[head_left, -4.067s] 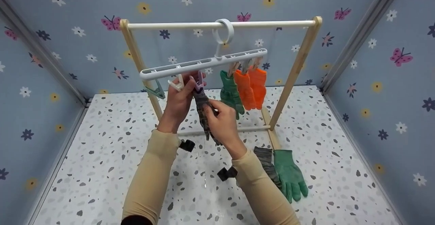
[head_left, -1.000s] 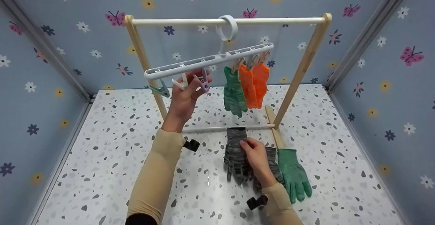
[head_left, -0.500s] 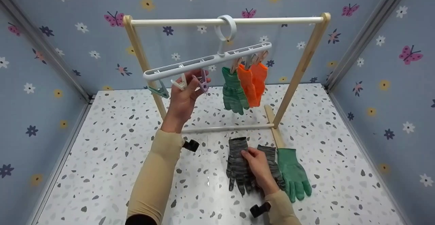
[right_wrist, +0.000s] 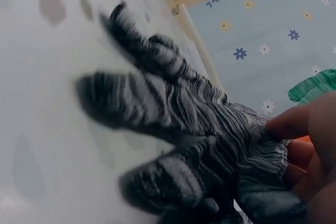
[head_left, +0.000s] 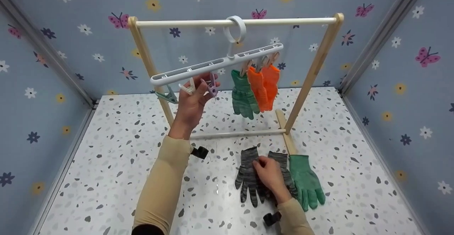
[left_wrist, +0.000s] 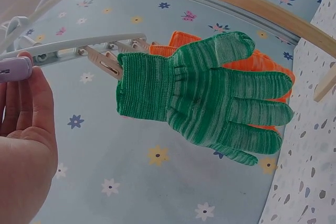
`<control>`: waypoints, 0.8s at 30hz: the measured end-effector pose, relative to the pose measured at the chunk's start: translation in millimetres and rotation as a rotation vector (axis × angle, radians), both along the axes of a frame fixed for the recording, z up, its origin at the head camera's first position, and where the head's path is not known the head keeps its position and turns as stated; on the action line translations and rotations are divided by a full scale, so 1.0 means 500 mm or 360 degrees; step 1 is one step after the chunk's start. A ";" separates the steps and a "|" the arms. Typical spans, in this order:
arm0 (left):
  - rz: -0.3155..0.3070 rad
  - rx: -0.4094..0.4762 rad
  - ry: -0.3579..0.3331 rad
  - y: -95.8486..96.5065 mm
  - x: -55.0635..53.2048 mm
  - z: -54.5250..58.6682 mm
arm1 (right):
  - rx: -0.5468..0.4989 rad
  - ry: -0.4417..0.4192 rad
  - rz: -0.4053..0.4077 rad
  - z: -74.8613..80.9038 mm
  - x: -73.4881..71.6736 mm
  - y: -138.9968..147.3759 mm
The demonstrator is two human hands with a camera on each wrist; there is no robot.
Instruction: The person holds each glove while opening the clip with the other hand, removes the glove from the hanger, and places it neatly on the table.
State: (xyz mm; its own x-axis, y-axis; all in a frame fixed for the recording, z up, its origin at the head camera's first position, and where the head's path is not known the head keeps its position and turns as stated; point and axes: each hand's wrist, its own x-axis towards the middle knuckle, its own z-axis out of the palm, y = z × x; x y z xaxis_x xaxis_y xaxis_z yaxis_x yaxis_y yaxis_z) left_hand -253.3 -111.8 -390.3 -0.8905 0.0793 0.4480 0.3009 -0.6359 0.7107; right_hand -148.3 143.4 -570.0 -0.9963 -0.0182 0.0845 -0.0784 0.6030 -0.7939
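My left hand (head_left: 191, 105) pinches the purple clip (head_left: 212, 86) that hangs under the white hanger (head_left: 191, 72). A cream clip (head_left: 188, 86) hangs beside that hand, a grey-green one (head_left: 168, 96) farther left. Low at the right, my right hand (head_left: 270, 173) holds a dark striped glove (head_left: 248, 171) by its side near the cuff; its fingers lie on or just over the floor, as the right wrist view shows. A second dark striped glove (head_left: 280, 158) lies partly hidden behind the right hand. Beside it rests a green glove (head_left: 305, 178), fingers toward me.
A green glove (head_left: 244, 96) and orange gloves (head_left: 269, 86) hang from clips on the hanger's right half. The hanger's ring loops over the white rod (head_left: 283, 21) of a wooden stand (head_left: 314, 73). Flowered walls (head_left: 71, 61) enclose the speckled floor (head_left: 117, 149).
The dark striped glove was at the purple clip earlier; my right hand has brought it down to the right, lately lowering it further. My left hand stays at the clip.
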 end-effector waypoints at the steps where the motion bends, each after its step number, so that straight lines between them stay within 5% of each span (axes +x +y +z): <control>1: 0.0002 0.0000 0.0005 0.000 0.000 0.000 | 0.0050 0.0010 0.0012 0.000 -0.001 0.001; 10: -0.0001 0.0014 -0.0009 0.003 -0.003 -0.003 | 0.0266 -0.0006 -0.0031 0.007 -0.003 0.008; 24: -0.0037 0.0049 0.0003 0.004 -0.005 -0.007 | 0.0191 -0.0097 -0.0066 0.009 -0.011 0.030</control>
